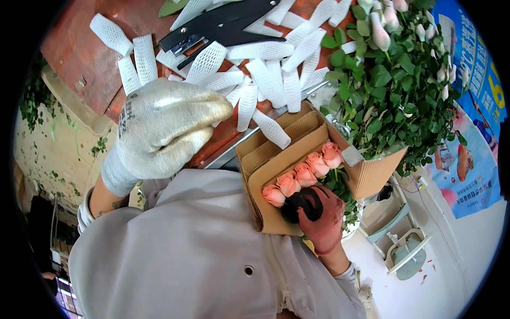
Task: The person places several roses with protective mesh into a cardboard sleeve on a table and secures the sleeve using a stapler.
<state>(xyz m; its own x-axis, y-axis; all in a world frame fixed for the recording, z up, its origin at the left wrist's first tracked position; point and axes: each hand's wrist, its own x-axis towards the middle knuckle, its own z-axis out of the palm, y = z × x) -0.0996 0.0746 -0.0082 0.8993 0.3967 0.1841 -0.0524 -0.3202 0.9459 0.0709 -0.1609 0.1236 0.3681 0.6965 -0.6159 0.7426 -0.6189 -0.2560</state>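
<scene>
My left hand (167, 130), in a whitish coated glove, hovers over the table's near edge with thumb and fingers pressed together. Anything between them is hidden. In a red glove with black fingers, my right hand (321, 215) is curled at the near end of a row of pink roses (304, 174). Its fingers are closed, and what they grip does not show. The roses lie side by side against brown corrugated cardboard (260, 178) folded in layers. One white foam net sleeve (272, 129) rests across the cardboard's far edge.
Many white foam net sleeves (260, 50) are strewn over the red-brown table (79, 50), around a black stapler-like tool (223, 26). Leafy stems with sleeved buds (382, 80) are heaped at right, beside a blue poster (473, 175). A pale chair (406, 255) stands lower right.
</scene>
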